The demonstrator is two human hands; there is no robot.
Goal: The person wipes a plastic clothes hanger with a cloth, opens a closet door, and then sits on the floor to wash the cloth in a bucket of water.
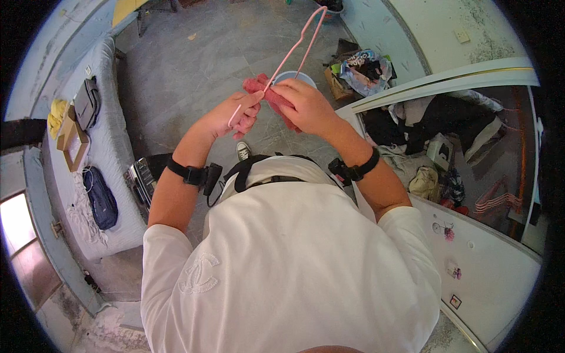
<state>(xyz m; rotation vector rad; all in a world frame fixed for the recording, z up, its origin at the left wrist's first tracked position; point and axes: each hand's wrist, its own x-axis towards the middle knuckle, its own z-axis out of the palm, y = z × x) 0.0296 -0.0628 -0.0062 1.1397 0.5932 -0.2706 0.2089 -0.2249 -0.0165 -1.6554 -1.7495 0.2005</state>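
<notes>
A pink clothes hanger is held out in front of me, pointing away and up to the right. My left hand grips the hanger, part of which passes through my fingers. Bunched up beside it, a red cloth is in my right hand, its folds showing above and below my fingers. My two hands nearly touch where the cloth meets the hanger. What the cloth is cannot be told from its folds.
Behind my right hand a light blue bucket stands on the grey floor. An open wardrobe with clothes and pink hangers is at right. Bags lie beyond it. At left is a bed with a dark blue bag and an open cardboard box.
</notes>
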